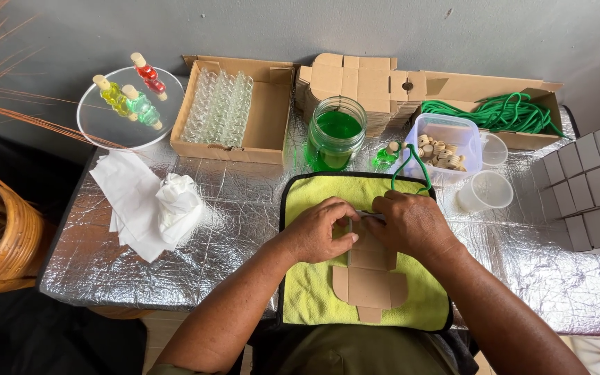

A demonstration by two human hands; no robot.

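Currently both hands meet at the far end of a flat cardboard box blank (pixel 369 278). Left hand (pixel 317 229) and right hand (pixel 407 222) are curled, fingertips pinching its top edge from either side; equally near. Blank's long axis runs toward the body, lying on a yellow cloth (pixel 307 292). Green cord (pixel 411 167) trails just beyond.

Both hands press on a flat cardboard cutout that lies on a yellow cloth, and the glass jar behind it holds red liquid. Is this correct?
Not quite. The head view shows the glass jar holding green liquid, not red. The rest holds: the left hand and right hand press on the flat cardboard cutout lying on the yellow cloth.
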